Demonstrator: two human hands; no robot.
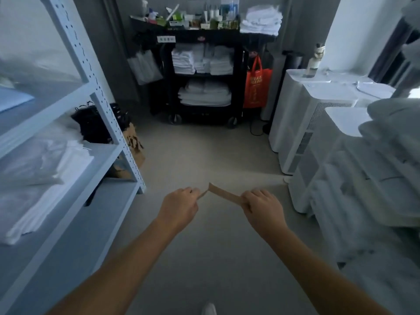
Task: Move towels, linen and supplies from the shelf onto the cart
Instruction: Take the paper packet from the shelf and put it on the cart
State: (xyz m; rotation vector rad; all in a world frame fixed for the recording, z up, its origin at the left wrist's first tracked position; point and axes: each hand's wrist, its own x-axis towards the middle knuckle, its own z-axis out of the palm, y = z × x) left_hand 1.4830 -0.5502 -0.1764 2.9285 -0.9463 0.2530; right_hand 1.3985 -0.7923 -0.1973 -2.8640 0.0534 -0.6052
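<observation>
While the person stands well back from the cart (204, 39), both hands are held out low over the floor. The left hand (181, 204) pinches one end of a thin brown paper packet (223, 194), and the right hand (261, 205) grips the other end in curled fingers. The strip kinks upward between them. Whether it is one bent piece or two touching at their tips cannot be told.

The step in hand looks to be carrying this small supply to the cart. To do it well, the person would likely keep the grip light so the paper does not crease, and aim for the cart's top tray rather than its linen tiers.

That tray holds bottles, tubes and small boxes (193, 19), with a pile of white towels (261, 20) at its right end. The tier below holds folded white towel stacks (202, 60), and the lowest holds larger folded linen (204, 93). A red bag (256, 85) hangs at the cart's right side and a clear bag (145, 67) at its left. The shelf (100, 103), left of the cart and nearer the person, holds wrapped white linen (45, 178).
</observation>
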